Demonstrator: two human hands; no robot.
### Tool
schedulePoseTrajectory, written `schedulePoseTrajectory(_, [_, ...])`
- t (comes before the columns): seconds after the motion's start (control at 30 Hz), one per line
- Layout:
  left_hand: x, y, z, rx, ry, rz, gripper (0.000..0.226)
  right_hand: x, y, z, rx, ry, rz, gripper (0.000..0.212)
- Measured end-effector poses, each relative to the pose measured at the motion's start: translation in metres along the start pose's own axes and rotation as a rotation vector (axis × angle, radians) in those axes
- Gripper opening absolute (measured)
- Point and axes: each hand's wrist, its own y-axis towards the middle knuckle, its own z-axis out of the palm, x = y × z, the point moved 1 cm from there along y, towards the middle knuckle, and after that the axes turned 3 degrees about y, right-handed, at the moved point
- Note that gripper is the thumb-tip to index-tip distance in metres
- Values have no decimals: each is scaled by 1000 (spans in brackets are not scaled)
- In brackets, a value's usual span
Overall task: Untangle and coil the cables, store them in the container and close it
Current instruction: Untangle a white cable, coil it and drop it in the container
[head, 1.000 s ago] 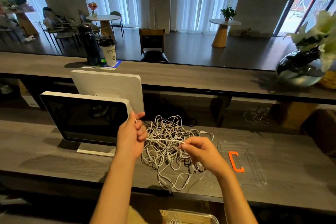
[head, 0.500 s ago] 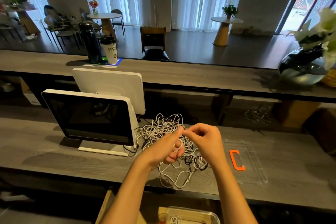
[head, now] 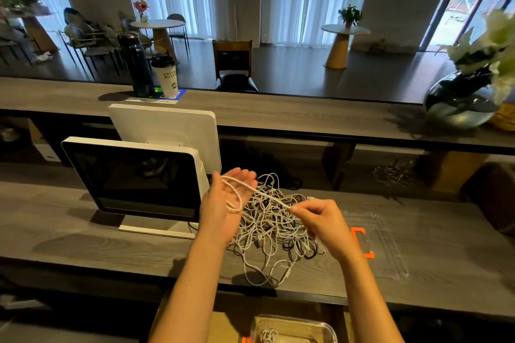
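Left hand (head: 223, 203) flat, palm up, fingers straight, a loop of white cable (head: 237, 198) draped over it. Right hand (head: 320, 220) pinches the same cable taut above the tangled pile (head: 273, 234) on the counter (head: 83, 245). Clear container (head: 292, 328) sits below the counter edge, apparently holding one coil.

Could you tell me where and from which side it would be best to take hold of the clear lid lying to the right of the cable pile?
Probably by the orange clip on the lid's left edge, coming from above. The lid lies flat on the counter, so its thin clear rim gives little purchase.
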Motion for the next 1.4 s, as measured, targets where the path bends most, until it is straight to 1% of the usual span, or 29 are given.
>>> schedulePoseTrajectory(0.03, [-3,2,-2,-62,-73,18,44,-1,-1,-2,12,-1,-1,13])
schedulePoseTrajectory(0.07, [-6,4,-5,-108,-61,40,43,-1,-2,-3,39,-18,-8,12])
schedulePoseTrajectory(0.1, [-5,5,-9,-149,24,73,43,1,-3,-4,81,-49,-19,10])
schedulePoseTrajectory(0.13, [-4,6,-12,-191,180,121,44,2,-5,-3,132,-83,-31,9])
schedulePoseTrajectory(0.2, [1,6,-16,-246,636,242,47,8,-8,0,220,-126,-64,10])
schedulePoseTrajectory(0.23, [4,5,-15,-243,873,284,48,11,-9,2,242,-129,-88,10])
schedulePoseTrajectory(0.3, [8,3,-9,-164,1253,277,50,19,-9,6,226,-96,-148,12])
schedulePoseTrajectory(0.33, [10,1,-6,-73,1357,228,50,22,-9,8,194,-91,-177,12])
schedulePoseTrajectory(0.4, [17,-6,-1,130,1439,72,51,26,-6,12,125,-101,-207,14])
schedulePoseTrajectory(0.43, [20,-10,1,212,1429,-19,55,26,-5,14,90,-87,-208,14])
schedulePoseTrajectory(0.5, [24,-18,3,338,1256,-213,66,23,-2,16,-7,-64,-199,12])
schedulePoseTrajectory(0.57, [23,-22,3,460,1121,-352,70,18,0,17,-91,-79,-186,7])
schedulePoseTrajectory(0.6, [22,-24,3,528,1120,-383,67,16,0,17,-107,-84,-177,6])
schedulePoseTrajectory(0.67, [21,-27,2,667,1188,-375,55,13,-1,16,-100,-80,-147,6])
schedulePoseTrajectory(0.73, [20,-29,1,743,1186,-363,50,12,-2,14,-61,-65,-118,6])
schedulePoseTrajectory(0.77, [19,-29,-1,734,1136,-359,51,11,-2,14,-46,-59,-109,6])
schedulePoseTrajectory(0.8, [18,-27,-1,691,1091,-341,52,9,-2,13,-46,-61,-96,5])
schedulePoseTrajectory(0.83, [16,-24,-3,617,1098,-289,52,7,-1,10,-57,-72,-83,5])
schedulePoseTrajectory(0.9, [11,-14,-7,410,1246,-115,53,2,0,5,-80,-84,-60,6])
schedulePoseTrajectory(0.93, [9,-11,-8,300,1276,-44,53,1,-1,3,-80,-67,-59,7])
schedulePoseTrajectory(0.97, [8,-8,-9,199,1222,-2,52,0,-1,1,-75,-35,-65,8])
schedulePoseTrajectory(1.0, [8,-7,-9,130,1085,11,49,-1,-2,0,-66,1,-69,8])
schedulePoseTrajectory(1.03, [9,-6,-9,99,900,16,47,-1,-2,-1,-52,29,-72,9])
schedulePoseTrajectory(1.13, [10,-6,0,89,293,30,43,-3,-1,3,-9,73,-71,12])
schedulePoseTrajectory(1.2, [8,-5,6,57,29,52,42,-4,0,7,8,55,-78,13])
schedulePoseTrajectory(1.27, [4,-6,10,13,-49,85,39,-6,0,10,49,-13,-70,12])
schedulePoseTrajectory(1.33, [-2,-5,8,-36,-49,142,38,-9,-1,9,80,-108,-51,11])
schedulePoseTrajectory(1.37, [-6,-3,6,-68,9,190,37,-12,-2,6,89,-147,-47,11])
schedulePoseTrajectory(1.4, [-10,-1,2,-109,122,251,36,-12,-3,4,100,-159,-44,12])
